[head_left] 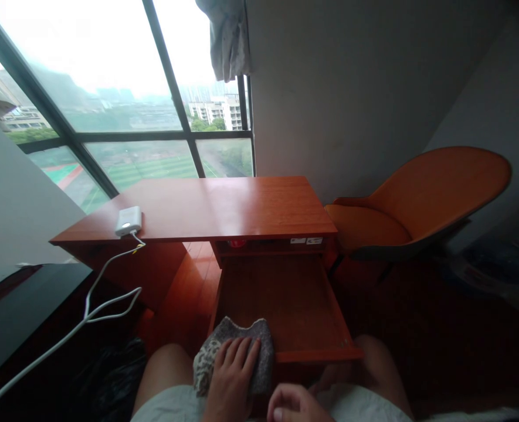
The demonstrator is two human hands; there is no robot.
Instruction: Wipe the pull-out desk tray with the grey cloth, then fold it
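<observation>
Drawer [281,293] stands open, lower centre of the frame, apparently being wiped: grey cloth [265,364] at its lower-left corner, left hand [231,375] laid over it, right hand [298,404] loosely curled, grip unclear on both; the next stroke wants even pressure.

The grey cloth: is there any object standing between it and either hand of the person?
Nothing visible does. The left hand lies directly on the grey cloth. The right hand, loosely curled, is near the cloth's lower right side, with no object visible between them.
</observation>
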